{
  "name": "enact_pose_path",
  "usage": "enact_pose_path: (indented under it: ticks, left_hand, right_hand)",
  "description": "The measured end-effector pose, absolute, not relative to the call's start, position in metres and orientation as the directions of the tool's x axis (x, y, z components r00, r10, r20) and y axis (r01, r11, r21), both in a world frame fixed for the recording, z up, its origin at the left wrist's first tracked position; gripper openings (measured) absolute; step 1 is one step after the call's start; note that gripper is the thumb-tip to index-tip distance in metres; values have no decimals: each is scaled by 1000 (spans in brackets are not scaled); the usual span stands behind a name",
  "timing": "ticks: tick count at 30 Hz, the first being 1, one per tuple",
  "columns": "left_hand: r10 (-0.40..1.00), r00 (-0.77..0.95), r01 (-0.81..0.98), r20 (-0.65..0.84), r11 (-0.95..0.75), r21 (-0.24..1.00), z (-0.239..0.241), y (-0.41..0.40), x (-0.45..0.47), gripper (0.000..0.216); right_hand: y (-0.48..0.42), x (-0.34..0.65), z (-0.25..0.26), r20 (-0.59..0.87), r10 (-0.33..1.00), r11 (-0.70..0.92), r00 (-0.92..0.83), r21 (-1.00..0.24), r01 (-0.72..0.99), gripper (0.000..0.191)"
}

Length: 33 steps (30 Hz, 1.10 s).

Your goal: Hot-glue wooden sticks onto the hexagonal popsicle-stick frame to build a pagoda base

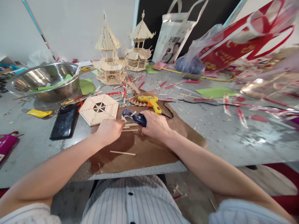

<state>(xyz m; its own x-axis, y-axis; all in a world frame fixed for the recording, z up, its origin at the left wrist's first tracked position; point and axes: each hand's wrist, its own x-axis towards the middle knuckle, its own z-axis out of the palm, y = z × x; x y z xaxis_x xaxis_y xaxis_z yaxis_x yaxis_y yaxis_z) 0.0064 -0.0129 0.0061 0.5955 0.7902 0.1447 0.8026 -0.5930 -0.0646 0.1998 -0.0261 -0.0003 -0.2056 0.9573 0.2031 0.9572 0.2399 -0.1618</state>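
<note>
Across most of the frame there's a grey table, pretty messy tbh, with a brown sheet at lower centre. Upper left has a metal bowl, and top centre has a stick tower with a second tower just right of it. Left of centre there's a hexagon made of sticks, phone right beside it. Mid-frame, the left hand has its fingers curled in, can't tell what's in them, and the right hand is clamped round a blue tool. Yellow glue gun is just above that. Smallest stuff: thin sticks between the hands, one loose stick lower down.
</note>
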Motion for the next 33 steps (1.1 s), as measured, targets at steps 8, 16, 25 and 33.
enact_pose_path:
  ticks: [8,16,25,33]
  left_hand:
    - [806,583,811,101,-584,-14,12,-15,10,32]
    - [806,586,804,90,-591,58,11,-13,10,33]
    - [834,550,810,47,-546,214,12,-4,8,32]
    - [865,501,820,31,-486,303,10,11,4,32]
  right_hand:
    - [-25,200,5,117,976,195,-183,-105,975,30]
    - [-20,201,7,69,983,177,-172,-69,982,31]
    - [-11,199,8,41,984,179,-176,-65,982,34]
    - [14,194,11,-11,980,198,-200,-92,976,35]
